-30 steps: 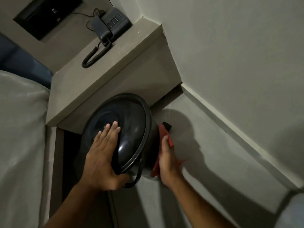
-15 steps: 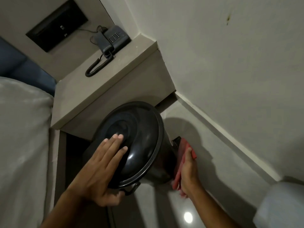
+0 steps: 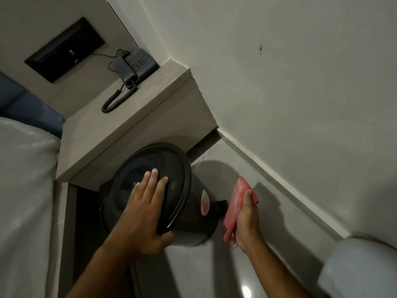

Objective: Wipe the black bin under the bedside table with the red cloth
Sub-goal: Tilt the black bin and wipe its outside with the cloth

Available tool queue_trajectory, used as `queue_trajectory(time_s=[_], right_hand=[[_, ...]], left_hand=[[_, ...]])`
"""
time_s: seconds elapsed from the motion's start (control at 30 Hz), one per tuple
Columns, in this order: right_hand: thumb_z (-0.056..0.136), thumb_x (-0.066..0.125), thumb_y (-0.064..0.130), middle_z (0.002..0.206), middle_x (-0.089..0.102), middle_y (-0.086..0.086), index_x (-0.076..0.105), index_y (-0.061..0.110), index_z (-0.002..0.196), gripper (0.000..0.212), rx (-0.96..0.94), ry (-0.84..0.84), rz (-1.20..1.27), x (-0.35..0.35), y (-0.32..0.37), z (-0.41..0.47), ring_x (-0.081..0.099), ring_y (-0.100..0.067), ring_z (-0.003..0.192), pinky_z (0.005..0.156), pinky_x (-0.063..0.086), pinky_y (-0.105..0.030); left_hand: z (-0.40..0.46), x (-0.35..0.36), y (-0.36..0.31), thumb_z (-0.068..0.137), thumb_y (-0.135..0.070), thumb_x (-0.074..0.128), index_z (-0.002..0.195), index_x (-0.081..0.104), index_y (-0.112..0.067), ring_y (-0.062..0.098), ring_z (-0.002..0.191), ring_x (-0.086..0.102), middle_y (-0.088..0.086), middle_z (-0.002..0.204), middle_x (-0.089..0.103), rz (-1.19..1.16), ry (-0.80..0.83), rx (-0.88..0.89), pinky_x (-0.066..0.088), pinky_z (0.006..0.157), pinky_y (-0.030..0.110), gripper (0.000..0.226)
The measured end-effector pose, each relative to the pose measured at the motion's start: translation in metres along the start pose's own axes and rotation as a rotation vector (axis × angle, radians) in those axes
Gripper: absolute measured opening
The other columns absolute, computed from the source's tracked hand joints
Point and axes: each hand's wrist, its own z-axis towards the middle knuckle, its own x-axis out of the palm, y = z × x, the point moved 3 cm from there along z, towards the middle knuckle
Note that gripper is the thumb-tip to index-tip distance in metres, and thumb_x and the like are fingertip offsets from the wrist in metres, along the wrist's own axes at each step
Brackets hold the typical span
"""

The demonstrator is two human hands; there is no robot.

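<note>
My left hand (image 3: 144, 214) lies spread flat on the black bin's lid (image 3: 163, 168); my right hand (image 3: 245, 220) grips the red cloth (image 3: 235, 203) beside the black bin (image 3: 197, 220).

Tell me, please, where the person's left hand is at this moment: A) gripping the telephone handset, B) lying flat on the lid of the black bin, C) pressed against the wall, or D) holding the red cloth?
B: the left hand lies palm-down with its fingers spread over the lid of the black bin, while the right hand holds the red cloth beside the bin's side.
</note>
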Motion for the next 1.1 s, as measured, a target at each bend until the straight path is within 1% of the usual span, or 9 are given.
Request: queue_trajectory(time_s=[0.1,0.27,0.37,0.57,0.67,0.73,0.9,1.0,1.1], right_hand=[[0.084,0.032,0.077,0.164,0.031,-0.012,0.024,0.028,0.16,0.09,-0.018,-0.005,-0.028,0.002,0.003,-0.004,0.033,-0.036,0.148,0.119,0.029,-0.059],[0.079,0.026,0.084,0.166,0.028,-0.011,0.02,0.036,0.16,0.094,-0.003,0.031,-0.133,0.002,-0.003,-0.004,0.031,-0.038,0.148,0.117,0.028,-0.063],[0.081,0.025,0.08,0.164,0.031,-0.012,0.022,0.032,0.16,0.092,-0.025,0.016,-0.152,0.003,-0.004,-0.004,0.034,-0.037,0.147,0.117,0.032,-0.059],[0.089,0.026,0.077,0.167,0.027,-0.009,0.02,0.033,0.161,0.085,-0.049,0.043,-0.136,0.004,0.002,-0.009,0.03,-0.035,0.15,0.119,0.027,-0.06],[0.081,0.03,0.083,0.168,0.024,-0.002,0.019,0.037,0.16,0.092,-0.096,0.075,-0.136,0.007,0.005,-0.013,0.028,-0.027,0.151,0.117,0.035,-0.053],[0.09,0.024,0.082,0.167,0.023,0.01,0.022,0.05,0.155,0.072,-0.198,0.128,-0.184,0.016,0.008,-0.02,0.026,-0.015,0.15,0.109,0.046,-0.04],[0.089,0.015,0.08,0.164,0.032,0.006,0.028,0.065,0.146,0.06,-0.244,0.14,-0.517,0.049,-0.004,-0.044,0.029,-0.023,0.151,0.122,0.021,-0.055],[0.093,0.009,0.07,0.171,0.008,0.01,0.007,0.048,0.158,0.068,-0.434,0.225,-0.771,0.109,-0.013,-0.073,-0.002,-0.019,0.157,0.125,-0.003,-0.049],[0.096,-0.001,0.07,0.17,-0.006,0.02,-0.003,0.05,0.158,0.065,-0.728,0.308,-0.835,0.166,-0.018,-0.099,-0.019,-0.007,0.154,0.118,-0.023,-0.036]], left_hand=[[-0.027,-0.005,0.03,0.064,-0.062,0.072,0.152,0.025,-0.018,0.022,0.156,0.004,0.002,0.17,0.006,-0.169,-0.015,0.087,0.025,0.118,0.063,0.108],[-0.004,0.003,0.0,0.065,-0.081,0.061,0.156,0.013,-0.029,0.03,0.154,0.007,0.003,0.167,0.012,-0.283,-0.162,-0.292,0.013,0.12,0.057,0.115],[0.017,0.01,-0.015,0.074,-0.06,0.069,0.157,-0.004,-0.023,0.036,0.154,-0.005,0.015,0.168,-0.002,-0.109,-0.14,-0.479,0.003,0.123,0.057,0.117],[-0.003,0.006,-0.01,0.07,-0.038,0.081,0.158,0.012,-0.017,0.029,0.155,0.001,0.011,0.169,0.008,-0.252,-0.165,-0.425,0.006,0.123,0.057,0.114],[-0.032,-0.007,0.015,0.066,-0.026,0.084,0.156,0.02,-0.025,0.025,0.148,0.028,-0.001,0.16,0.033,-0.475,-0.273,-0.394,0.031,0.115,0.057,0.11],[-0.047,-0.018,0.029,0.07,-0.019,0.082,0.15,0.023,-0.041,-0.001,0.128,0.047,-0.036,0.137,0.043,-0.64,-0.363,-0.382,0.05,0.099,0.043,0.101],[-0.044,-0.018,0.046,0.077,-0.01,0.079,0.155,0.024,-0.027,-0.009,0.096,0.055,-0.038,0.112,0.044,-0.747,-0.392,-0.436,0.057,0.077,0.02,0.097],[-0.033,-0.024,0.037,0.075,-0.014,0.081,0.15,0.032,-0.028,-0.007,0.106,0.057,-0.032,0.119,0.053,-0.735,-0.434,-0.401,0.055,0.076,0.012,0.091],[-0.034,-0.032,0.031,0.067,-0.025,0.083,0.135,0.04,-0.041,-0.031,0.108,0.045,-0.047,0.119,0.056,-0.652,-0.519,-0.318,0.039,0.083,-0.005,0.082]])
